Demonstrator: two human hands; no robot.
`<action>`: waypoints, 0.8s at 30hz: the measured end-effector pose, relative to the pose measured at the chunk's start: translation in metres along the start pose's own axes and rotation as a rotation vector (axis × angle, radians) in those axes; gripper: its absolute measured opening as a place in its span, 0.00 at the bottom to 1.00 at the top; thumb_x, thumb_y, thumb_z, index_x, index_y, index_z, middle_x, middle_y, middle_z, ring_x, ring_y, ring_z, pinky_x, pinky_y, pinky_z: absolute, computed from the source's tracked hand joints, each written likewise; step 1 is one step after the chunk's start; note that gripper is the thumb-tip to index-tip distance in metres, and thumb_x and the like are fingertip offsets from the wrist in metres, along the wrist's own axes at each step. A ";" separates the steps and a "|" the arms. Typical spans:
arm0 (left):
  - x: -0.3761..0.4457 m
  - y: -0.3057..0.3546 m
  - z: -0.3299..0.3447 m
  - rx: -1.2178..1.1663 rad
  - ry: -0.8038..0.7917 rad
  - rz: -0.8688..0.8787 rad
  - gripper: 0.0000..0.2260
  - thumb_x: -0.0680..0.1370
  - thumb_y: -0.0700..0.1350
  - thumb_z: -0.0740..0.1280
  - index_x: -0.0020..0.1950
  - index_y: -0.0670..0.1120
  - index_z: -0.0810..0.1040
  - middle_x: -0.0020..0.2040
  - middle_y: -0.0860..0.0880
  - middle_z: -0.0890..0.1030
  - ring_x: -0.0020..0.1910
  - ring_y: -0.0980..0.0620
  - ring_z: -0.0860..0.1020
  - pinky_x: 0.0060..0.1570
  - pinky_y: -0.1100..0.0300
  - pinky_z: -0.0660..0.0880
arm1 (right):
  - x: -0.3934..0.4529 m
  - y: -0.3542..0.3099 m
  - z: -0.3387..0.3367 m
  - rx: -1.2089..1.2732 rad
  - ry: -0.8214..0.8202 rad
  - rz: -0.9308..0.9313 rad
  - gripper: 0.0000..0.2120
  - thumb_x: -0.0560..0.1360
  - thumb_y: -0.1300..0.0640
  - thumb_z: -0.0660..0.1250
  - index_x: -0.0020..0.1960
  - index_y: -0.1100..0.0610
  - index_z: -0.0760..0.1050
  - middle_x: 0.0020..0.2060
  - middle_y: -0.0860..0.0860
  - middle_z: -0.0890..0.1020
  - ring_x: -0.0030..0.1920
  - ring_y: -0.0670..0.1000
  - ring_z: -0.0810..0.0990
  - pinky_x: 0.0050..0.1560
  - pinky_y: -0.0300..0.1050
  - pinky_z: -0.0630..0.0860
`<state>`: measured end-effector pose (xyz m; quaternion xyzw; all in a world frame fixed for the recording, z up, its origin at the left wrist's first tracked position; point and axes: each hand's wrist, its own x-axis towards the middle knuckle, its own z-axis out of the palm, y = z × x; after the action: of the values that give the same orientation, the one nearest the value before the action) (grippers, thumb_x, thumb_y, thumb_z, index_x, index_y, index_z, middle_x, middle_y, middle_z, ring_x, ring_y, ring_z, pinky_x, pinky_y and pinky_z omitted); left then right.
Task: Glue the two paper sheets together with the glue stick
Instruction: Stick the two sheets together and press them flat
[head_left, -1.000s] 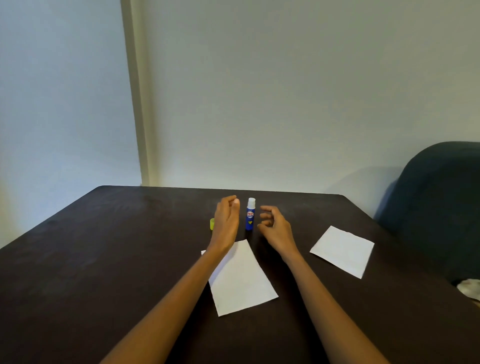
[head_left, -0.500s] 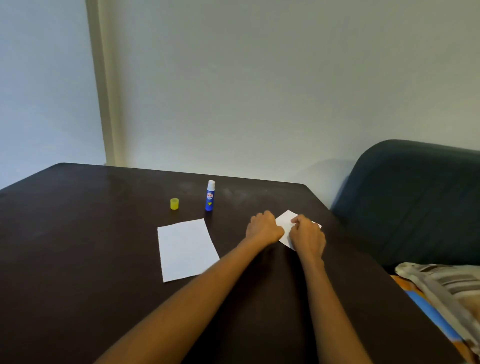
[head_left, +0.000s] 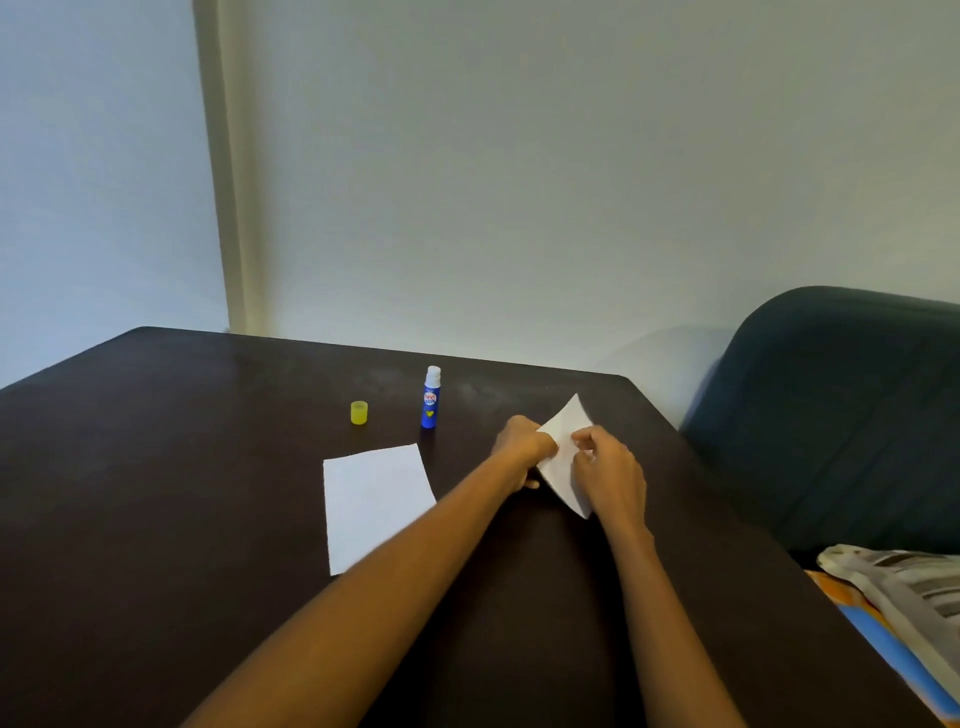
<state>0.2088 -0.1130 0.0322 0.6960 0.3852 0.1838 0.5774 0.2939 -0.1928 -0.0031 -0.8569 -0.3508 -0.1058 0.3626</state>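
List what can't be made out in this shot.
- Head view: the middle of the small paper sheet is covered by the left hand and right hand.
- Any glue on the large paper sheet is too faint to tell.
- The glue stick label is too small to read.
- The striped cloth is cut off by the right edge.

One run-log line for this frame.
left hand, right hand: both pinch small white paper sheet | large white paper sheet: flat | blue glue stick: upright, uncapped
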 end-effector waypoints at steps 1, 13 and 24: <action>-0.001 -0.004 -0.007 -0.041 0.014 0.025 0.07 0.75 0.37 0.64 0.53 0.39 0.76 0.54 0.39 0.80 0.47 0.44 0.79 0.42 0.52 0.79 | -0.001 -0.002 0.001 0.041 0.039 -0.002 0.14 0.76 0.61 0.63 0.60 0.55 0.74 0.58 0.54 0.78 0.58 0.55 0.76 0.56 0.52 0.75; -0.047 -0.044 -0.110 -0.218 0.042 0.217 0.11 0.79 0.42 0.63 0.61 0.44 0.70 0.61 0.42 0.77 0.52 0.48 0.78 0.42 0.57 0.80 | -0.032 -0.055 0.011 0.902 -0.260 0.223 0.04 0.76 0.55 0.67 0.48 0.53 0.80 0.44 0.50 0.85 0.44 0.51 0.82 0.46 0.47 0.79; -0.046 -0.106 -0.215 1.015 0.306 0.157 0.25 0.74 0.62 0.63 0.60 0.45 0.72 0.63 0.43 0.71 0.62 0.45 0.69 0.58 0.52 0.71 | -0.043 -0.111 0.044 1.197 -0.350 0.328 0.06 0.77 0.59 0.64 0.41 0.54 0.76 0.41 0.51 0.81 0.42 0.49 0.78 0.44 0.43 0.76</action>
<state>-0.0055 -0.0009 -0.0023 0.8797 0.4522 0.1165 0.0899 0.1842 -0.1296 0.0074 -0.5534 -0.2674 0.3065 0.7268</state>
